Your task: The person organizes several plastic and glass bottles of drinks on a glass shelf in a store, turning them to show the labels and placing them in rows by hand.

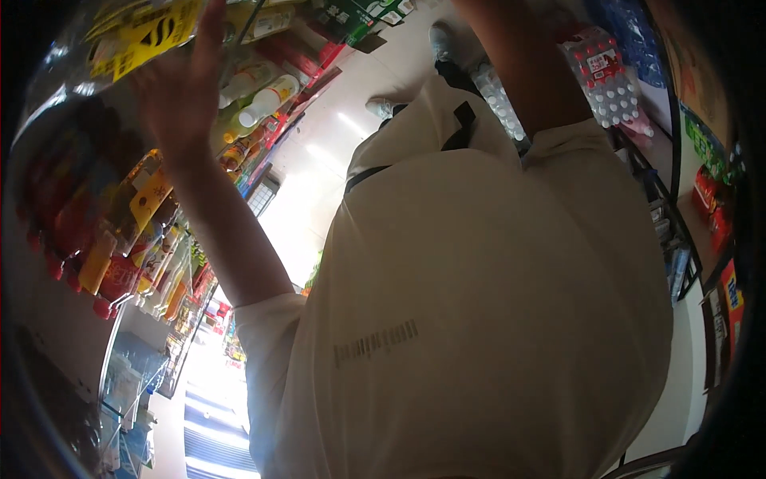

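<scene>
1. Nearest my camera, the pale shirt [479, 303] is filling most of my view; a row of dark print is running across its chest.
2. Beyond it, the bright floor [319, 152] is stretching up between the goods on either side, with light glaring off it.
3. On the left, I am seeing colourful packets [120, 275] that are hanging in close rows, some in deep shadow.
4. In the upper left corner, the clear plastic package [152, 36] with a yellow label is sitting near the lens, and the picture's edge is cutting it off.
5. The right forearm [523, 60] is running up out of the top edge. The right hand is lying outside my view, so I cannot tell how its fingers are standing.
6. The left forearm [231, 231] is slanting from the sleeve toward that package.
7. The left hand [185, 96] is meeting the package's lower right side. One finger is pointing upward along the right edge; the package and shadow are hiding the others, so I cannot tell whether they are clamping on it.
8. On the right, a wrapped pack of bottles [602, 76] is showing red and white caps.
9. Just beside the left hand, a white bottle [271, 97] is lying tilted among other bottles.
10. Near the top, a pale shoe [441, 41] is resting on the floor.
</scene>
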The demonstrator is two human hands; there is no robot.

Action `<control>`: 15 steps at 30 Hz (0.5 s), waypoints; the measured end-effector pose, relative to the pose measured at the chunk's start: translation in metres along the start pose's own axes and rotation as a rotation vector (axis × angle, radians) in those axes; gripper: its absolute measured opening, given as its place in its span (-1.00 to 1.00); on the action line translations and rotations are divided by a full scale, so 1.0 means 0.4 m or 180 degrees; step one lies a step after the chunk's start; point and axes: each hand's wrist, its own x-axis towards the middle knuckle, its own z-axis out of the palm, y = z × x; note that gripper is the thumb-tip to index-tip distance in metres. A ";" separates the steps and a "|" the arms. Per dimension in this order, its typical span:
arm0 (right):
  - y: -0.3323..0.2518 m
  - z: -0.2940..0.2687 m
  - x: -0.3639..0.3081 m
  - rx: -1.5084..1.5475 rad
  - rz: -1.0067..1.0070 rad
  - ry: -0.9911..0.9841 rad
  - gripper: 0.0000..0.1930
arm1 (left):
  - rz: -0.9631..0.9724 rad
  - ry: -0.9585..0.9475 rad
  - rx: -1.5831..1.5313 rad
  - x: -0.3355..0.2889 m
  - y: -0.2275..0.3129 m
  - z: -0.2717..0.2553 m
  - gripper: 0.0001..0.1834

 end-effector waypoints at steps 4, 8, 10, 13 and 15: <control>-0.036 -0.045 0.016 0.0005 0.0451 -0.0479 -0.71 | 0.1066 0.0292 0.2175 0.012 -0.083 0.060 -0.30; -0.095 -0.087 0.078 -0.0026 0.0797 -0.0938 -0.74 | 0.0678 -0.0152 0.1989 -0.029 -0.016 0.048 -0.20; -0.115 -0.093 0.108 -0.0046 0.0731 -0.0937 -0.73 | 0.0177 0.0635 0.0646 -0.045 0.002 0.076 -0.25; -0.146 -0.123 0.143 -0.0082 0.0897 -0.1358 -0.68 | 0.0359 0.0665 0.0882 -0.111 0.040 0.025 -0.23; -0.172 -0.124 0.164 0.0010 0.1070 -0.1529 -0.66 | -0.0315 -0.0051 0.0500 -0.153 0.080 -0.031 -0.16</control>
